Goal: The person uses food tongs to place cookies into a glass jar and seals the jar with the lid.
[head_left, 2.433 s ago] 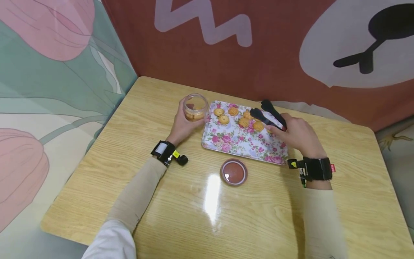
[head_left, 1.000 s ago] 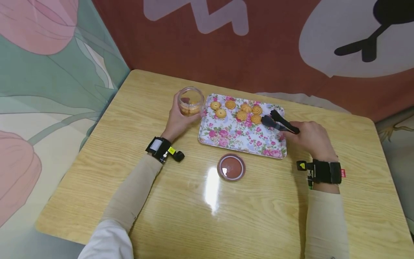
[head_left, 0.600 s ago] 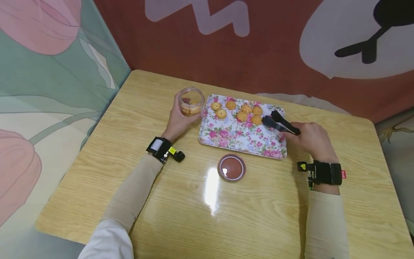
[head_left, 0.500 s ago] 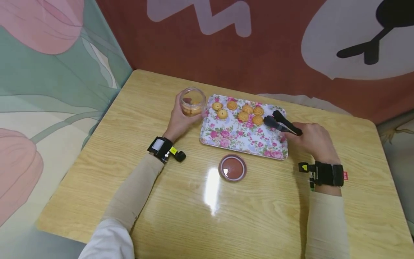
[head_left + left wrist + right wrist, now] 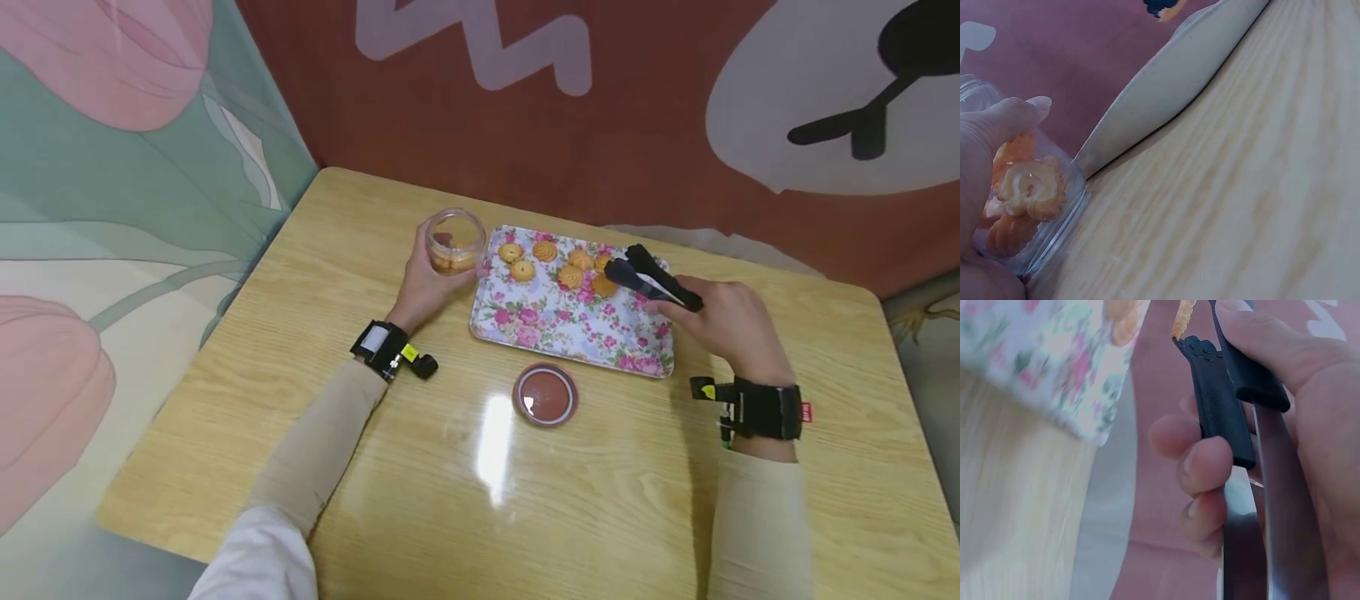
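My left hand (image 5: 423, 287) grips a clear jar (image 5: 457, 223) beside the tray's left end. Butter cookies (image 5: 1029, 187) lie inside the jar in the left wrist view. With my right hand (image 5: 731, 325) I hold black-tipped metal tongs (image 5: 667, 282) over the floral tray (image 5: 573, 333). Their tips are slightly apart, above the rightmost cookies (image 5: 603, 286), partly covering them. In the right wrist view, a cookie edge (image 5: 1183, 319) shows right at the tips of the tongs (image 5: 1216, 400); whether it is pinched I cannot tell. Several more swirled cookies (image 5: 544, 251) sit along the tray's far half.
A round brown lid (image 5: 546, 396) lies on the wooden table (image 5: 420, 467) in front of the tray. The brown patterned wall (image 5: 637, 167) stands just behind the table's far edge. Another patterned wall (image 5: 172, 200) borders the left side.
The tongs went from over the cookies to the tray's right end, and in the last half second back left and away over the rightmost cookies. The left hand keeps its hold on the jar.
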Tool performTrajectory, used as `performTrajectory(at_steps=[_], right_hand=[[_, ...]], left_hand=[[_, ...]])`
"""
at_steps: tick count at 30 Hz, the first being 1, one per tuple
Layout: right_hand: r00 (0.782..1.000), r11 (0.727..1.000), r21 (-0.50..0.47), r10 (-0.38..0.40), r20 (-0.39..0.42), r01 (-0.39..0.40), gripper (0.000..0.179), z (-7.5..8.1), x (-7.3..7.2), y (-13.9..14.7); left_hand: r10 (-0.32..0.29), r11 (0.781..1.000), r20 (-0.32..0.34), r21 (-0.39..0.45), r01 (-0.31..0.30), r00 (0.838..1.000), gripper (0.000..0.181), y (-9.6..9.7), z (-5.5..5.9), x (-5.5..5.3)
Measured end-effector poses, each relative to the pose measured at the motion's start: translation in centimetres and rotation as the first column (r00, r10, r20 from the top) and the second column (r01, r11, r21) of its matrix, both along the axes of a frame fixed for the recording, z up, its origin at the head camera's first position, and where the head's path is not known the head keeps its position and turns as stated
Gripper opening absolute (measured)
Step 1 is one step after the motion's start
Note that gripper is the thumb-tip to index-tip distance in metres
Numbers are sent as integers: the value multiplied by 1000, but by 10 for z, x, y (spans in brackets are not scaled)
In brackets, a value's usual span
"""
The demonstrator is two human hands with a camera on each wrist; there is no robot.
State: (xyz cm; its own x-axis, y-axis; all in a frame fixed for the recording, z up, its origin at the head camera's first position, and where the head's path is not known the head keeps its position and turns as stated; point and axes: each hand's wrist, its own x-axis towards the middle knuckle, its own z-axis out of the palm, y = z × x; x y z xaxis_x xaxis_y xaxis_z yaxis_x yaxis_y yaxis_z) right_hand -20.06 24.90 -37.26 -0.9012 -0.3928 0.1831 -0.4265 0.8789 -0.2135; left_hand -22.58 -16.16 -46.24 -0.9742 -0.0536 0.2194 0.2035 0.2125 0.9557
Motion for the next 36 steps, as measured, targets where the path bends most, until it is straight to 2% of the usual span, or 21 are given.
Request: performTrajectory(at_steps=[6,9,16,22,25,32,36], right_hand=[[1000,1000,-29,7,20,-6,68,7,-1,-24],[999,998,-61,30,21,-28,64,11,-4,-35],[996,991,-99,86,3,-85,60,16,-10,-57],[993,987,-114,115,-19,-116,62,23,-17,-73],[991,984,-115,130,-28,-133,63,27,-20,-81],[980,974,-129,177,-87,-187,58,34,-26,-98],[979,969,-148,186,-84,-197,61,37,-28,-106]], left_hand=[[-1,1000,-15,2,1,1000,99,0,-1,2],[2,1000,-3,1,-2,1000,100,1,3,2],[-15,1000,0,12,15,1000,94,6,25,16],[-16,1000,-2,-5,16,1000,94,7,31,18],[-11,1000,-5,-7,11,1000,95,6,29,14],[7,1000,-21,-9,-7,1000,98,2,0,-7],[-1,1000,-8,0,1,1000,99,2,0,-7]])
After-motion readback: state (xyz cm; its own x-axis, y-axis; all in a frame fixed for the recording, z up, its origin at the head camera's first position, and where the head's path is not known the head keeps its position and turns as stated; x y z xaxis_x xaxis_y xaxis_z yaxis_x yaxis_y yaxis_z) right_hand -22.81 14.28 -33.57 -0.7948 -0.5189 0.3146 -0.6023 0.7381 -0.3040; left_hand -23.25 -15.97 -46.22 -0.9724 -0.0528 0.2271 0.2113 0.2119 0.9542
